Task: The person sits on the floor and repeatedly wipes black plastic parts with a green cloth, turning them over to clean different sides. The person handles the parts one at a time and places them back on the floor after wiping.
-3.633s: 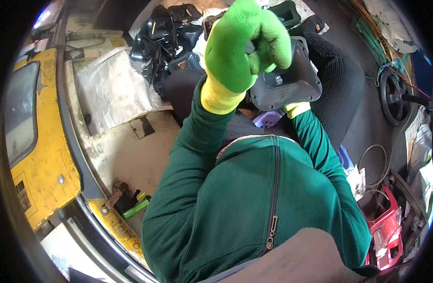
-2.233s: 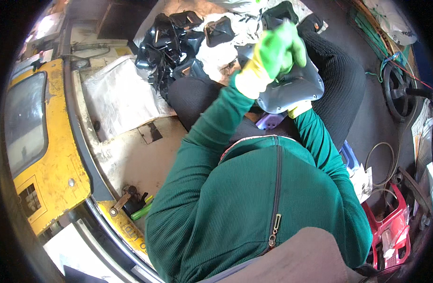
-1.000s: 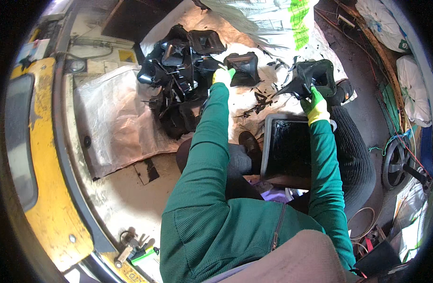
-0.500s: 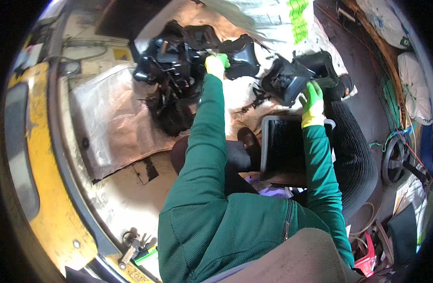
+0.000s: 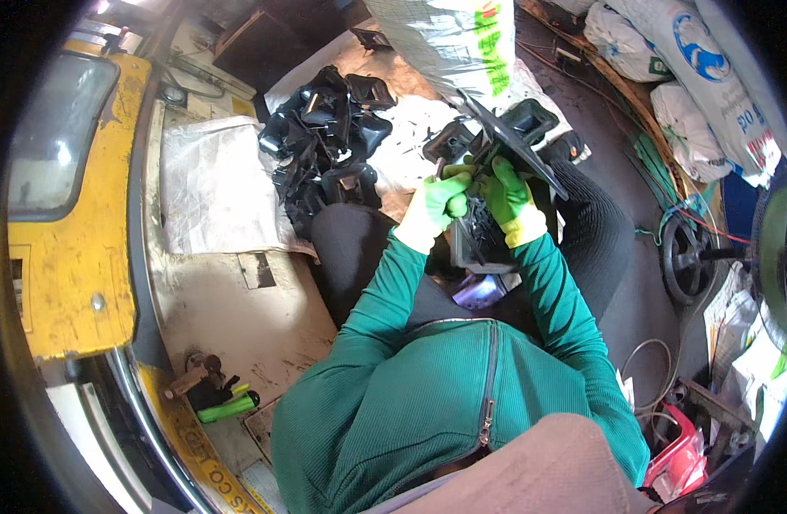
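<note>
Both my hands wear green gloves with yellow cuffs and are close together above a dark bin (image 5: 481, 267) between my legs. My right hand (image 5: 508, 190) is closed on the lower end of a black plastic part (image 5: 517, 141), which tilts up and away to the right. My left hand (image 5: 445, 199) is closed beside that end; a slim piece sticks up from its fingers, too small to identify. Thin black scraps (image 5: 477, 224) show in the bin. Beyond my hands lie a hollow black moulded part (image 5: 530, 120) and another black moulded piece (image 5: 447, 141).
A heap of black moulded parts (image 5: 325, 128) lies on sheeting to the left. White sacks (image 5: 633, 51) line the right, near a dark handwheel (image 5: 689, 257). Yellow machinery (image 5: 76, 283) borders the left. A green-handled tool (image 5: 228, 408) lies lower left.
My left hand has come back from the heap to beside my right. My right hand now holds up a black plastic part above the bin. The view has shifted.
</note>
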A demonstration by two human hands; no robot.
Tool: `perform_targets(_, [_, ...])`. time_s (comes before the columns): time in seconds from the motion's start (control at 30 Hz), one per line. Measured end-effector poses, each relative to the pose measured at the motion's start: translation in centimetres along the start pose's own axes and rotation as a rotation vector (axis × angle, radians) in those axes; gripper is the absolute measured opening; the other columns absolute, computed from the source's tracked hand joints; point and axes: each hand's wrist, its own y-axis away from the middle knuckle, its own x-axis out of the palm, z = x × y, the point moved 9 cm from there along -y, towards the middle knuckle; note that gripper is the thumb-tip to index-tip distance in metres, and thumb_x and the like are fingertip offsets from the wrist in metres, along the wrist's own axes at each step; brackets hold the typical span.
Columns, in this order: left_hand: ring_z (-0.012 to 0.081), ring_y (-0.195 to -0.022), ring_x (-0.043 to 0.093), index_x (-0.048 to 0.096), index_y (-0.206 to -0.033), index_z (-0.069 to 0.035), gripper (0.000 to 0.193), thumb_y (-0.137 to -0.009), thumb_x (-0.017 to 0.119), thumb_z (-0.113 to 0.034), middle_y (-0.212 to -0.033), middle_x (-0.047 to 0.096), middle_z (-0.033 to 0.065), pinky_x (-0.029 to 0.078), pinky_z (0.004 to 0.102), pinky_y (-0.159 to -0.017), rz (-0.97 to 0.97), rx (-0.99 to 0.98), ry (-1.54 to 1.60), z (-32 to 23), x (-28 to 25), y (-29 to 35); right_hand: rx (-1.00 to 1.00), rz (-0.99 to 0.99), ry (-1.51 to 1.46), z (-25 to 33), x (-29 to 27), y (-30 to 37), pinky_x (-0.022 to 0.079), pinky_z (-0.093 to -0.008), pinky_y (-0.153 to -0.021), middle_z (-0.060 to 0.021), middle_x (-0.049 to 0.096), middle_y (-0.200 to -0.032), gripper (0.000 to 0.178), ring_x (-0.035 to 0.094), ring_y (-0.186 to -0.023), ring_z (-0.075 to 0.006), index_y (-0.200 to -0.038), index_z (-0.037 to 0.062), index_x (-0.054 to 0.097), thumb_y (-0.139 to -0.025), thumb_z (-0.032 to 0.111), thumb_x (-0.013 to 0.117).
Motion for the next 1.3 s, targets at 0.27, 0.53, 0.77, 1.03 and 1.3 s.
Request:
perform_targets(0.27, [0.0109,-0.058,0.053,0.058,-0.126,-0.002,0.039,-0.101,0.054,-0.033,-0.101,0.072,0.0093,0.043,0.0241,-0.05,0.087,0.118,-0.578,-1.4,1.7,6.8,-0.237,-0.102,0.795,1.7,-3.3,11.0,0.048,-0.0393,-0.098,-0.0103,0.059,-0.125,0.049,0.057,-0.115,-0.0254,-0.136,0.0053,0.049,-0.094,0.024,0.065])
perform_targets(0.53, [0.0123,-0.047,0.043,0.062,-0.101,-0.012,0.048,-0.1,0.043,-0.056,-0.064,0.049,-0.0008,0.034,0.0269,-0.04,-0.46,-0.089,-0.095,4.3,-3.9,11.5,-0.533,-0.15,1.393,-1.5,-11.6,13.4,0.049,-0.0366,-0.097,-0.0121,0.055,-0.125,0.056,0.056,-0.115,-0.0248,-0.14,0.0047,0.042,-0.093,0.026,0.065])
perform_targets(0.77, [0.0144,-0.042,0.038,0.062,-0.086,-0.006,0.048,-0.101,0.042,-0.047,-0.064,0.048,-0.0003,0.034,0.0293,-0.042,0.309,0.387,0.037,-11.7,8.9,8.9,-0.257,-0.212,1.343,-5.5,-18.4,9.8,0.05,-0.0361,-0.09,-0.0113,0.056,-0.123,0.051,0.056,-0.105,-0.0219,-0.132,0.0065,0.047,-0.09,0.028,0.066])
perform_targets(1.03, [0.0128,-0.037,0.033,0.056,-0.075,-0.005,0.048,-0.101,0.044,-0.044,-0.06,0.053,0.0054,0.03,0.0285,-0.039,0.358,0.394,-0.35,-7.6,18.7,2.1,-0.474,-0.127,1.258,0.6,-8.0,10.6,0.049,-0.0413,-0.063,-0.0098,0.064,-0.076,0.016,0.062,-0.07,-0.0303,-0.084,0.0084,0.066,-0.076,0.022,0.07])
perform_targets(1.3, [0.0078,-0.037,0.034,0.06,-0.069,-0.004,0.047,-0.101,0.042,-0.034,-0.047,0.042,0.0011,0.024,0.0248,-0.039,0.269,0.28,-0.525,-2.4,19.4,-1.1,-0.439,-0.161,1.457,1.3,-6.7,11.4,0.051,-0.0392,-0.07,-0.012,0.066,-0.087,0.022,0.063,-0.078,-0.029,-0.098,0.0053,0.066,-0.083,0.022,0.065])
